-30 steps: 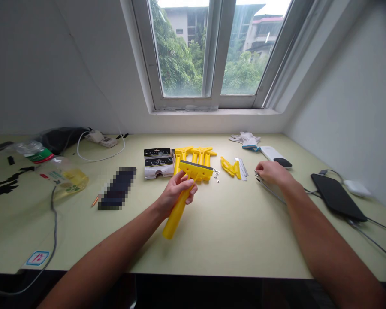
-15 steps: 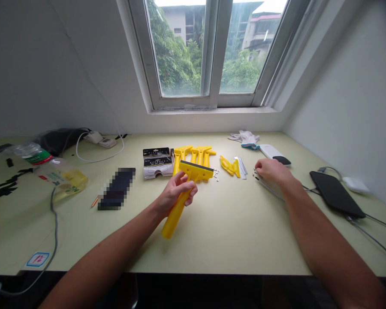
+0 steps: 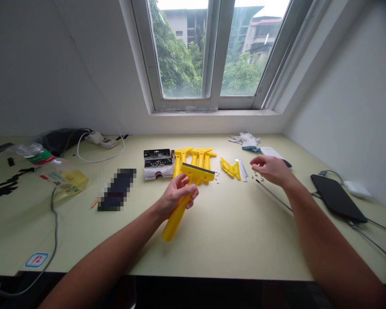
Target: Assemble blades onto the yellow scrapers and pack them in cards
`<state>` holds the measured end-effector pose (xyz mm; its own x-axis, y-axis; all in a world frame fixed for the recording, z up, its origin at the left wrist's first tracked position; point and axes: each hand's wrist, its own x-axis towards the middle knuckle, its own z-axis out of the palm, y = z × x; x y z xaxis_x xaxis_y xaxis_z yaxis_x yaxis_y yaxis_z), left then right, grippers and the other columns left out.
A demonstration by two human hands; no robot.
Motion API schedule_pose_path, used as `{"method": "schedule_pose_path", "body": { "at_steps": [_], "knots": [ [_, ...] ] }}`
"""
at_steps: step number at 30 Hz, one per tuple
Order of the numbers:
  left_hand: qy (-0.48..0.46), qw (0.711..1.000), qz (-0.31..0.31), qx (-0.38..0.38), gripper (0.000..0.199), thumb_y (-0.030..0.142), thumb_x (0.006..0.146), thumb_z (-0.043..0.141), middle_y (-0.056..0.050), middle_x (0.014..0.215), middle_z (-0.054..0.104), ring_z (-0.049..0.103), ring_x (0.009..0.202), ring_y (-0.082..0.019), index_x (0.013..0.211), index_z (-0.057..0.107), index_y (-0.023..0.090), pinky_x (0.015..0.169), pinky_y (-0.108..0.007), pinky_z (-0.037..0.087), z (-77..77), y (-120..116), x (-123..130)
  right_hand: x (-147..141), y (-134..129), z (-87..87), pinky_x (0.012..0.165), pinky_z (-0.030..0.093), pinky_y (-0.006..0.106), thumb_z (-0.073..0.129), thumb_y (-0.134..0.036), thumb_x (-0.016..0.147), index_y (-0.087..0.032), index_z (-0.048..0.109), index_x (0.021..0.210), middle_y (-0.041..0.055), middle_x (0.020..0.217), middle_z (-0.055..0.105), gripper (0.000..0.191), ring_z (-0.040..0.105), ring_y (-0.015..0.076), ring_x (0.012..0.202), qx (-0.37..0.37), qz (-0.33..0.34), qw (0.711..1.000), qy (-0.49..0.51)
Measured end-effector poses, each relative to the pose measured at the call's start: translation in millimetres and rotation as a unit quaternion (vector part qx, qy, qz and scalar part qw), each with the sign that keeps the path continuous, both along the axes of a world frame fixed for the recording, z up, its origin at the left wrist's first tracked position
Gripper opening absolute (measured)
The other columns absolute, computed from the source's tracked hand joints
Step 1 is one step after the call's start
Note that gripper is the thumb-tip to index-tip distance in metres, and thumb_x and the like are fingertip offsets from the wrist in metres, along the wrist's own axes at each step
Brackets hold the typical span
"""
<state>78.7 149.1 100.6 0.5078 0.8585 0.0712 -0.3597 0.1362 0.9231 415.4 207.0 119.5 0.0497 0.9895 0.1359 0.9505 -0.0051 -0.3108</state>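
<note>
- Left hand [image 3: 176,195]: fingers curled shut round the handle of a yellow scraper [image 3: 179,221], which is held tilted over the table [image 3: 231,253], head pointing far.
- Right hand [image 3: 270,169]: fingers loosely apart, nothing seen in them, just above small nuts [image 3: 256,176] and near a thin rod [image 3: 272,194].
- Farther out, on the table: more scrapers [image 3: 193,158], a nut pile [image 3: 216,175], metal strips [image 3: 241,170].
- Risk: the nuts are tiny and loose, so a careless sweep of the right hand could scatter them; swinging the held scraper right could knock the pile.
- Since the earlier frame: the right hand has lifted and opened, uncovering the nuts.
</note>
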Motion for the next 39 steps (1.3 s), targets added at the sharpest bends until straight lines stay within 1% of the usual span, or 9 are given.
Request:
{"method": "schedule_pose_path", "body": {
  "at_steps": [1, 3, 5, 7, 10, 13, 23, 35, 39],
  "knots": [
    [0.001, 1.0, 0.004, -0.001, 0.034, 0.027, 0.079, 0.069, 0.001, 0.079, 0.051, 0.046, 0.055, -0.006, 0.108, 0.053, 0.02, 0.041, -0.016, 0.038, -0.3, -0.6, 1.2, -13.2, -7.7, 5.2, 0.064, 0.044, 0.028, 0.056, -0.034, 0.082, -0.021, 0.07, 0.089, 0.0036, 0.084, 0.071, 0.021, 0.061, 0.0166, 0.07, 0.038, 0.059, 0.995, 0.076],
    [0.001, 1.0, 0.007, -0.002, 0.035, 0.027, 0.078, 0.071, 0.0, 0.082, 0.052, 0.047, 0.058, -0.007, 0.107, 0.053, 0.02, 0.041, -0.016, 0.038, -1.1, -1.7, 3.6, -44.8, -24.6, 12.7, 0.066, 0.047, 0.028, 0.057, -0.037, 0.084, -0.02, 0.069, 0.089, 0.0045, 0.088, 0.071, 0.022, 0.061, 0.0164, 0.073, 0.079, 0.179, 0.959, 0.205],
    [0.004, 1.0, 0.009, -0.003, 0.036, 0.028, 0.077, 0.072, -0.001, 0.084, 0.053, 0.048, 0.059, -0.007, 0.107, 0.053, 0.02, 0.041, -0.016, 0.038, -1.7, -2.7, 5.7, -76.5, -39.9, 15.3, 0.07, 0.048, 0.03, 0.058, -0.033, 0.084, -0.02, 0.068, 0.088, 0.0039, 0.084, 0.069, 0.017, 0.06, 0.0168, 0.075, 0.085, 0.259, 0.929, 0.251],
    [0.015, 1.0, 0.013, -0.002, 0.037, 0.029, 0.077, 0.072, -0.001, 0.086, 0.054, 0.049, 0.059, -0.007, 0.108, 0.053, 0.02, 0.041, -0.016, 0.04, -2.3, -3.6, 7.3, -100.4, -50.2, 13.5, 0.07, 0.048, 0.03, 0.058, -0.028, 0.084, -0.022, 0.067, 0.088, 0.0025, 0.083, 0.069, 0.011, 0.059, 0.0161, 0.074, 0.091, 0.293, 0.919, 0.247],
    [0.035, 0.999, 0.019, 0.009, 0.037, 0.031, 0.076, 0.072, -0.002, 0.09, 0.055, 0.049, 0.059, -0.007, 0.107, 0.055, 0.019, 0.042, -0.017, 0.042, -3.6, -4.8, 9.4, -115.8, -55.6, 7.6, 0.07, 0.048, 0.029, 0.059, -0.023, 0.084, -0.022, 0.065, 0.087, 0.0011, 0.083, 0.068, 0.007, 0.058, 0.0148, 0.073, 0.122, 0.308, 0.916, 0.225],
    [0.042, 0.999, 0.023, 0.022, 0.038, 0.032, 0.076, 0.073, -0.003, 0.093, 0.055, 0.05, 0.061, -0.007, 0.107, 0.056, 0.019, 0.042, -0.018, 0.043, -6.3, -6.0, 11.8, -116.3, -55.7, 4.5, 0.069, 0.047, 0.029, 0.06, -0.02, 0.083, -0.022, 0.063, 0.086, 0.0005, 0.081, 0.067, 0.004, 0.058, 0.0143, 0.072, 0.138, 0.314, 0.918, 0.2],
    [0.062, 0.996, 0.041, 0.056, 0.04, 0.032, 0.079, 0.071, -0.003, 0.09, 0.056, 0.048, 0.06, -0.007, 0.113, 0.057, 0.018, 0.042, -0.019, 0.045, -9.2, -9.7, 15.5, -116.5, -57.3, 5.8, 0.066, 0.046, 0.027, 0.062, -0.021, 0.084, -0.022, 0.062, 0.084, -0.0002, 0.078, 0.066, 0.002, 0.058, 0.0137, 0.071, 0.114, 0.29, 0.932, 0.185],
    [0.066, 0.995, 0.048, 0.05, 0.044, 0.035, 0.076, 0.072, -0.005, 0.095, 0.059, 0.05, 0.06, -0.007, 0.114, 0.057, 0.018, 0.042, -0.019, 0.045, -9.3, -10.8, 16.9, -118.1, -58.5, 2.5, 0.068, 0.046, 0.03, 0.06, -0.021, 0.085, -0.023, 0.059, 0.084, 0.0001, 0.079, 0.064, 0.003, 0.057, 0.0153, 0.072, 0.137, 0.297, 0.93, 0.169],
    [0.07, 0.995, 0.037, 0.057, 0.042, 0.034, 0.076, 0.072, -0.005, 0.094, 0.059, 0.05, 0.059, -0.008, 0.112, 0.058, 0.018, 0.043, -0.02, 0.046, -9.0, -9.8, 15.0, -117.1, -57.4, 2.2, 0.068, 0.046, 0.03, 0.062, -0.022, 0.084, -0.023, 0.058, 0.089, 0.0009, 0.083, 0.063, 0.007, 0.056, 0.0158, 0.075, 0.14, 0.278, 0.934, 0.177]
  ]
}}
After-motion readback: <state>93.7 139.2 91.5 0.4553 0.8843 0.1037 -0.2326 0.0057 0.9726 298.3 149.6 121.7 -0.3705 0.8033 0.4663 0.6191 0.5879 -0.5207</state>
